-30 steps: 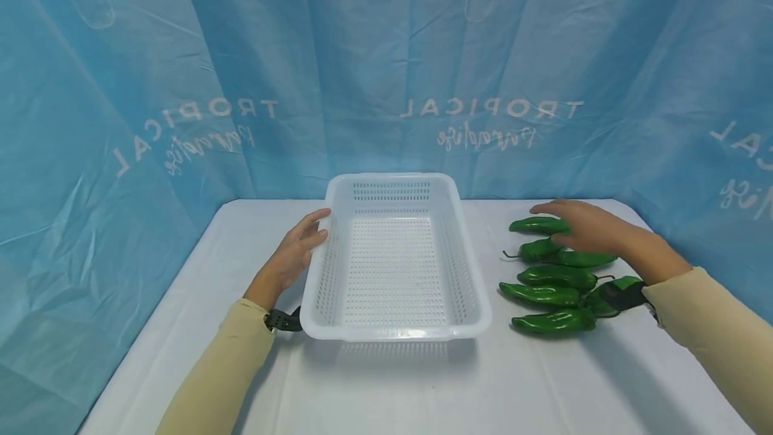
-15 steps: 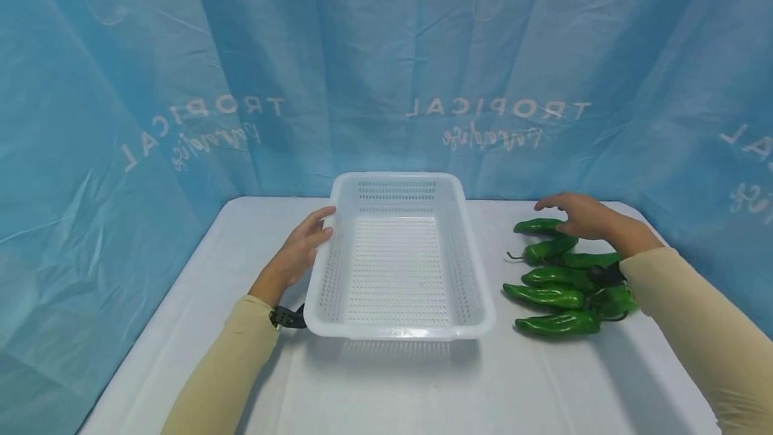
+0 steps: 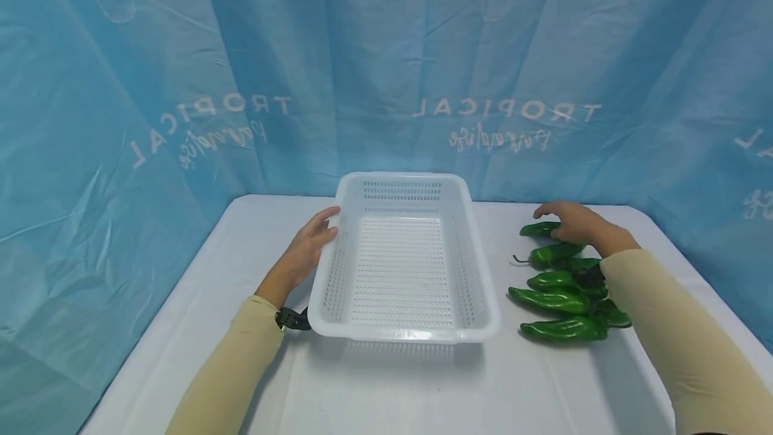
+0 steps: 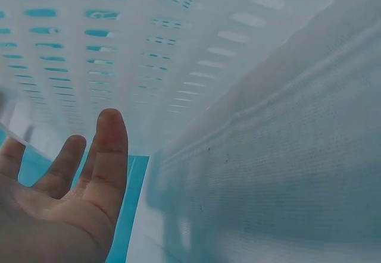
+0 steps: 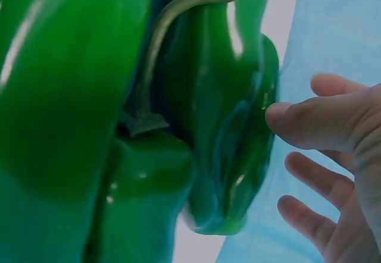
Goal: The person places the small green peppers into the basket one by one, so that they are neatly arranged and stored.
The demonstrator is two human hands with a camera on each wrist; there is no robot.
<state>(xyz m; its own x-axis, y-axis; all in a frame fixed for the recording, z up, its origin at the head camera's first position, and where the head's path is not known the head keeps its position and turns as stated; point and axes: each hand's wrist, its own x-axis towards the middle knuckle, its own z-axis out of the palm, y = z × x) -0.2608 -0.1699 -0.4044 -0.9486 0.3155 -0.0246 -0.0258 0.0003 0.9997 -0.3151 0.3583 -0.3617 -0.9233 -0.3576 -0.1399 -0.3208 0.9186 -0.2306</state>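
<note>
In the head view a white perforated plastic basket (image 3: pixel 403 267) stands at mid-table. My left hand (image 3: pixel 300 252) is at its left rim, index finger and thumb touching the edge. Straight fingers lie near the basket's slotted wall (image 4: pixel 178 49) in the left wrist view. Several glossy green peppers (image 3: pixel 564 329) lie to the basket's right. Over the farthest pepper (image 3: pixel 537 228) is my right hand (image 3: pixel 578 223), its fingers spread and bent, covering part of it. In the right wrist view the thumb (image 5: pixel 321 120) overlaps the edge of a pepper, and the other fingers are apart from each other.
A white cloth (image 3: pixel 386 398) covers the table. Blue printed sheeting (image 3: pixel 374 72) hangs along the back and both sides. My right forearm (image 3: pixel 676 327) passes over the right ends of the pepper pile, hiding some of it.
My right hand has come lower over the farthest pepper, and its forearm has swung inward over the pile. The left hand stays at the basket rim. The whole head view has shifted slightly.
</note>
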